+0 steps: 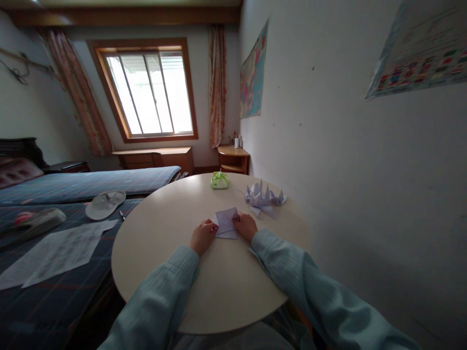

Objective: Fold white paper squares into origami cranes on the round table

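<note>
A partly folded sheet of pale lilac paper (226,224) is held low over the round table, between my two hands. My left hand (203,236) pinches its left edge with the fingertips. On the opposite side, my right hand (245,226) grips the upper right edge, fingers closed. A flap lies across the sheet, and a lower layer shows beneath it. Behind my right hand stands a cluster of folded paper cranes (263,195) in the same pale colour, several of them close together with pointed tips up.
The round cream table (153,248) bears a green and white tissue pack (219,180) at its far side. A wall (350,194) rises close on the right. To the left, a bed (73,187) holds printed sheets (62,253), a white cap (105,204) and a pen (122,215).
</note>
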Tool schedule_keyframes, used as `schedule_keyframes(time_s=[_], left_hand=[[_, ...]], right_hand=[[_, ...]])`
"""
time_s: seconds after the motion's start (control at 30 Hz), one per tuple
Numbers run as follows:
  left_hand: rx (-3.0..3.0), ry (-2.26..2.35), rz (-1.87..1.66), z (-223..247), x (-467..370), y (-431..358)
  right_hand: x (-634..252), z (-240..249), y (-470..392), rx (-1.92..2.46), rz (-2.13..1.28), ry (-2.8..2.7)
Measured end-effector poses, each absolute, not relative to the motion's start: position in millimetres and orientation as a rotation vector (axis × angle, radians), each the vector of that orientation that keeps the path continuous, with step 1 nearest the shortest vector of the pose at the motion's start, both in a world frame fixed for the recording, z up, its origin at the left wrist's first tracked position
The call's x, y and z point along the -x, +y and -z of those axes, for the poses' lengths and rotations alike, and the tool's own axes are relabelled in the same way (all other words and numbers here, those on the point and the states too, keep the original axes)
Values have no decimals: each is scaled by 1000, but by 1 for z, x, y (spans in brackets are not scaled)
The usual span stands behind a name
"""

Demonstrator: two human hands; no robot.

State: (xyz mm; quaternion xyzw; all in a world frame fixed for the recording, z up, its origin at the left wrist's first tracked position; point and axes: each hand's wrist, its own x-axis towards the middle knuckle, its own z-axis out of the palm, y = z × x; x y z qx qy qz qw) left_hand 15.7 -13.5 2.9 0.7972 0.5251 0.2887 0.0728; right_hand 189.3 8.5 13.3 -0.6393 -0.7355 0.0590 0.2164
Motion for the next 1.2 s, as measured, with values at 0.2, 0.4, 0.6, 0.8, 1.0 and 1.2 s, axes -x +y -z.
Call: schedule_keyframes(time_s=[0.2, 0.4, 0.6, 0.8, 1.0, 1.2], left_hand=[[-2372, 1530, -858, -4, -18, -16], [-2360, 1416, -871, -1, -20, -15], [-2389, 1346, -808, -4, -25, -21], [-2398, 1360, -866, -3, -26, -17], [-2436, 1330, -901, 2, -24, -14], [-2432, 1277, -931, 8, -22, -10]], right_hand=[[-192, -14, 11, 1851, -214, -1965], [-193, -8, 17, 1836, -269, -1814], [-193, -6, 20, 1810, -274, -1792], [-192, -4, 17, 1609, -226, -2003], [-190, 1, 20, 1416, -249, -2118], [-188, 3, 21, 1357, -270, -2161]])
